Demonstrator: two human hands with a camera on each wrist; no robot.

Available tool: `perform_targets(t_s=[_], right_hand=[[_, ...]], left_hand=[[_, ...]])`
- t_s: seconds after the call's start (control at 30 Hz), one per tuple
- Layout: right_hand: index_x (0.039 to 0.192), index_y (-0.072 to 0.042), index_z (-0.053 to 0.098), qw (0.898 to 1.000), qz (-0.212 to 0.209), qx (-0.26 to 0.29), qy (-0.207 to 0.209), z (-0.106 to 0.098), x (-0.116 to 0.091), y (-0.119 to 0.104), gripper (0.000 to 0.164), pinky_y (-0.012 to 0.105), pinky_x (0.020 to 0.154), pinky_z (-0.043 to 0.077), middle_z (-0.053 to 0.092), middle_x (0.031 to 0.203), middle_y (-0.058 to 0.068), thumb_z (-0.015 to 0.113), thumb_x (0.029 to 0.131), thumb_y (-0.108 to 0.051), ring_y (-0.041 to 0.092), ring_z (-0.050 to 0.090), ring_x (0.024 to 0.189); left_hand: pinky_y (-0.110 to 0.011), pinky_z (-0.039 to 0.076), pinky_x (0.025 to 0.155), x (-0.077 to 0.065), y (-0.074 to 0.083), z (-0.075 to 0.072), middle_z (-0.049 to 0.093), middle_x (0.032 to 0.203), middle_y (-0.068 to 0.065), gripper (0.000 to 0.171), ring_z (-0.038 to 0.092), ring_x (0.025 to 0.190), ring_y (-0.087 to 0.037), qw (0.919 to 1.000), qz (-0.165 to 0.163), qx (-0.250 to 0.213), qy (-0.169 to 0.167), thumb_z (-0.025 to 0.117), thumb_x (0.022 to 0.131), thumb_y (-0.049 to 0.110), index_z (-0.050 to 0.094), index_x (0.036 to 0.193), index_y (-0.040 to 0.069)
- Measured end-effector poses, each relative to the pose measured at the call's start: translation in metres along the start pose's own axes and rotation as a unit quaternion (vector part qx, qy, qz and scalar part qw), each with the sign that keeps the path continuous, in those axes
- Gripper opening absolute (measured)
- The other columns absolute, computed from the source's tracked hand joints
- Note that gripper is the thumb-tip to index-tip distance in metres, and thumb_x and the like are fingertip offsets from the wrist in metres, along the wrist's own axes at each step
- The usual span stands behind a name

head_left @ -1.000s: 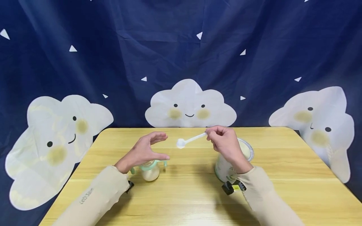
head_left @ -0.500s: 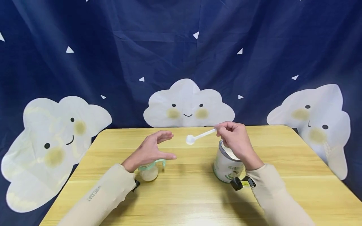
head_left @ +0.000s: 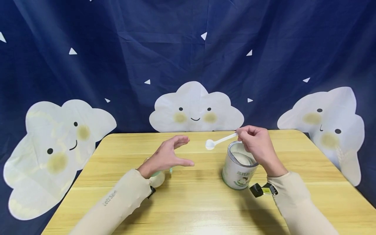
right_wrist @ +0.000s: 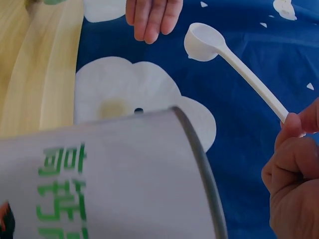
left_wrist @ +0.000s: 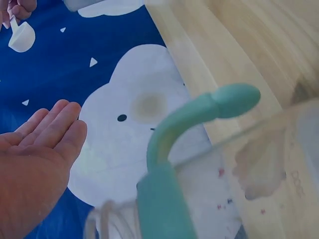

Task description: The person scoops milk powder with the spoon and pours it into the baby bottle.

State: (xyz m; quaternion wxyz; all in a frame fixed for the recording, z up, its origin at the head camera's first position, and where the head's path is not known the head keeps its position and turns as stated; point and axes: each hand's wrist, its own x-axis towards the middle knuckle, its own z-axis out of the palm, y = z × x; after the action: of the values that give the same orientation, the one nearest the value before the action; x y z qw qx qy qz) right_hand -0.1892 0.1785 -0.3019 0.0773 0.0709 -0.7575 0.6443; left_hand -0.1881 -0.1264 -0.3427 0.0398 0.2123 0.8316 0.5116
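My right hand [head_left: 258, 147] pinches the handle end of a white measuring scoop [head_left: 210, 144], held in the air with its bowl out to the left. Below it stands an open milk powder tin [head_left: 239, 173], white with green print, pale powder inside. In the right wrist view the scoop's bowl [right_wrist: 202, 44] looks empty. My left hand [head_left: 167, 155] hangs with fingers extended and thumb apart, holding nothing. Partly hidden behind that hand and wrist is a baby bottle [head_left: 158, 179]; its mint-green handle [left_wrist: 167, 144] shows close up in the left wrist view.
A light wooden table [head_left: 199, 202] carries the bottle at left and the tin at right. Behind it hangs a dark blue curtain [head_left: 188, 49] with white clouds and triangles.
My right hand has moved right with the scoop, uncovering the tin's opening. The left hand has also drifted right, still extended, and its wrist now hides more of the bottle.
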Motion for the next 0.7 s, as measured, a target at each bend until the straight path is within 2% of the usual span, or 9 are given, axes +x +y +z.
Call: perform_targets(t_s=[0.2, 0.4, 0.6, 0.7], right_hand=[[0.078, -0.008, 0.069, 1.000, 0.002, -0.002, 0.007, -0.009, -0.001, 0.002, 0.018, 0.021, 0.042, 0.031, 0.058, 0.063, -0.003, 0.059, 0.093, -0.005, 0.007, 0.039, 0.045], [0.072, -0.016, 0.068, 1.000, -0.005, -0.016, 0.014, -0.017, -0.001, 0.005, 0.025, 0.021, 0.041, 0.032, 0.058, 0.063, -0.003, 0.060, 0.094, -0.008, 0.007, 0.039, 0.046], [0.073, -0.018, 0.069, 0.999, -0.004, -0.043, 0.027, -0.026, -0.002, 0.009, 0.024, 0.020, 0.041, 0.035, 0.059, 0.064, -0.006, 0.061, 0.094, -0.009, 0.006, 0.042, 0.047], [0.072, -0.018, 0.069, 0.999, 0.004, -0.036, 0.035, -0.032, -0.003, 0.010, 0.025, 0.019, 0.042, 0.036, 0.059, 0.064, -0.007, 0.061, 0.094, -0.008, 0.006, 0.043, 0.048]], left_hand=[[-0.043, 0.037, 0.113, 0.004, 0.002, 0.008, 0.054, 0.144, -0.002, 0.088, 0.047, 0.136, -0.020, 1.0000, 0.007, 0.003, -0.006, 0.094, 0.069, 0.026, 0.049, 0.142, 0.007], [-0.042, 0.035, 0.114, 0.008, 0.004, 0.017, 0.052, 0.146, -0.003, 0.091, 0.044, 0.138, -0.020, 0.9999, -0.003, 0.004, -0.013, 0.095, 0.068, 0.027, 0.048, 0.143, 0.006], [-0.040, 0.035, 0.115, 0.012, 0.005, 0.027, 0.050, 0.148, -0.002, 0.094, 0.042, 0.139, -0.021, 0.9997, -0.012, 0.007, -0.022, 0.095, 0.068, 0.027, 0.046, 0.145, 0.006], [-0.038, 0.034, 0.115, 0.014, 0.006, 0.032, 0.048, 0.149, -0.002, 0.096, 0.041, 0.140, -0.021, 0.9995, -0.014, 0.007, -0.026, 0.095, 0.068, 0.028, 0.044, 0.147, 0.007]])
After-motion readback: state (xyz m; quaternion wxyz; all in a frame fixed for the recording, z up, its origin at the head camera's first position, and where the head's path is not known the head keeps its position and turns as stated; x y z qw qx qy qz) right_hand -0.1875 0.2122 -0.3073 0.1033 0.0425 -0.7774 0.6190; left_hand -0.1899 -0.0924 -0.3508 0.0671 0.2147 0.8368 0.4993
